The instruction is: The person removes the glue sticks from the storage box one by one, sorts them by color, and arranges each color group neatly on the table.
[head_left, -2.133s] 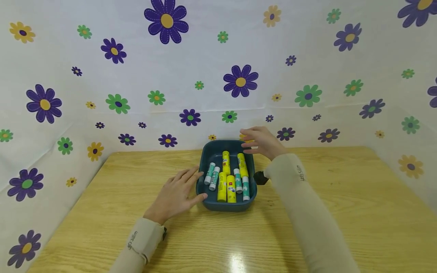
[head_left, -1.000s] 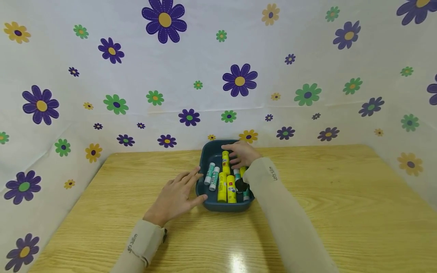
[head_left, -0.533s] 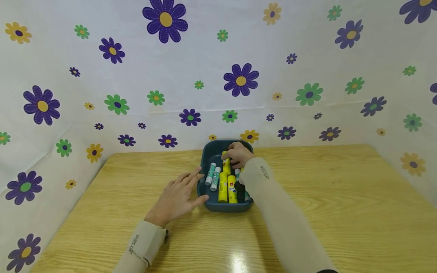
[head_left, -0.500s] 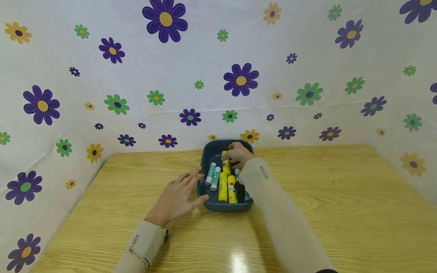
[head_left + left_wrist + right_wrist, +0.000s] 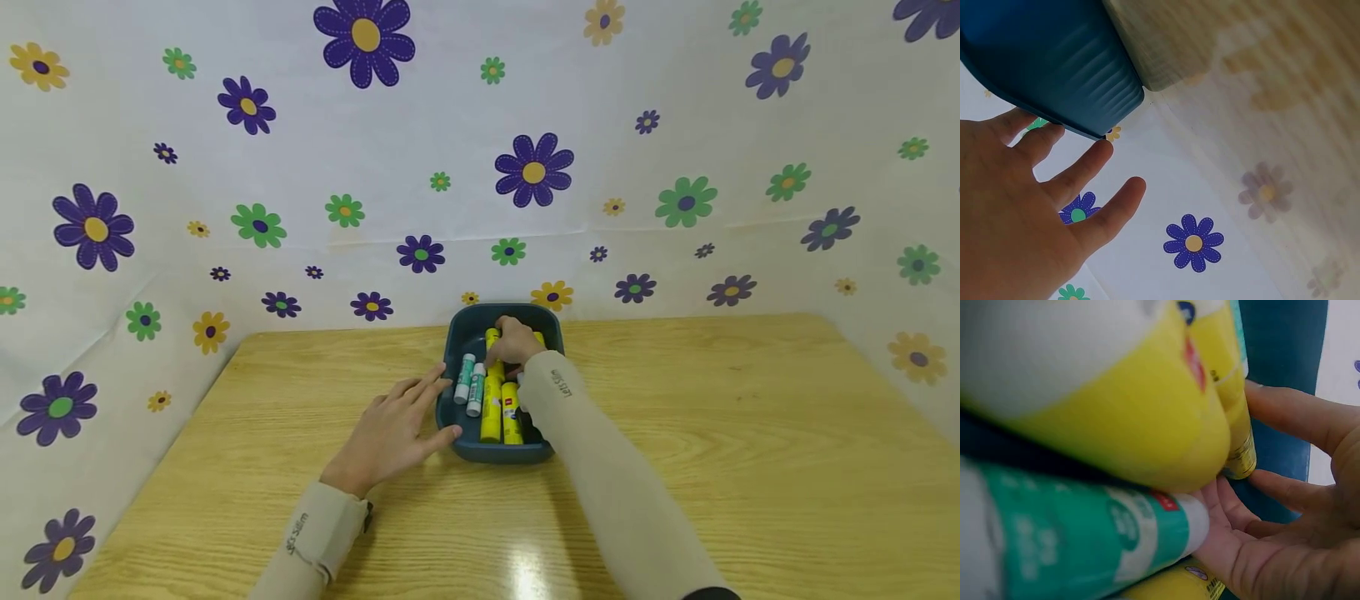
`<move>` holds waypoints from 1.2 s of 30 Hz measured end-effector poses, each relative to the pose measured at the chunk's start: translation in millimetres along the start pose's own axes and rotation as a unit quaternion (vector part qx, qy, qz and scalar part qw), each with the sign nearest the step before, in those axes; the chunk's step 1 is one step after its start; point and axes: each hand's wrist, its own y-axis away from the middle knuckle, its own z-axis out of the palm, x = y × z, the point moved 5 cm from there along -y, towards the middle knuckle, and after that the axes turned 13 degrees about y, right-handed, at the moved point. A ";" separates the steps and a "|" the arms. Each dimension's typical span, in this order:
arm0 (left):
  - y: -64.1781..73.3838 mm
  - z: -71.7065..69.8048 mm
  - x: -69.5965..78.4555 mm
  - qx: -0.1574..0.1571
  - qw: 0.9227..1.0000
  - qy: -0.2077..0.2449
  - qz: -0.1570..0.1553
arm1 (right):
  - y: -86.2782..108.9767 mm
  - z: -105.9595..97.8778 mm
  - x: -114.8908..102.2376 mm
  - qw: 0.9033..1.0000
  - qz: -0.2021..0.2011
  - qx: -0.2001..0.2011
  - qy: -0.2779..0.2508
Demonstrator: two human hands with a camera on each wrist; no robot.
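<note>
My right hand (image 5: 516,343), inside the blue plastic bin (image 5: 501,454), pinches a yellow glue stick (image 5: 492,336) in the bin's far half. My left hand (image 5: 388,433), fingers extended, touches the bin's left rim. Two green-and-white glue sticks (image 5: 465,379) lie toward the bin's left side.

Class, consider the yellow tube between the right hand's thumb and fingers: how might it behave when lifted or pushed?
The yellow tube looks round, so it would probably roll if pushed sideways, unless nearby tubes stop it. Its straight outline suggests it should stay stiff when lifted. Its smooth surface may be slippery.
</note>
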 end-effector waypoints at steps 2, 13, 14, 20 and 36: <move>-0.4 0.1 0.8 -0.001 1.000 0.001 -0.002 | 2.2 -2.0 0.2 1.000 0.002 -0.002 -0.010; -1.8 -1.2 3.2 -0.002 1.000 0.006 -0.001 | 19.1 -26.2 -2.7 0.996 -0.029 -0.018 -0.080; -1.8 -1.3 3.1 -0.002 1.000 0.006 -0.002 | 19.9 -29.0 -3.3 0.996 -0.030 -0.018 -0.086; -0.8 -2.0 1.7 -0.002 1.000 0.003 -0.002 | 24.4 -46.5 -6.6 0.991 -0.035 -0.025 -0.123; 1.5 0.6 0.4 0.006 1.000 0.006 -0.001 | 44.9 -100.3 11.1 0.989 -0.053 -0.003 -0.139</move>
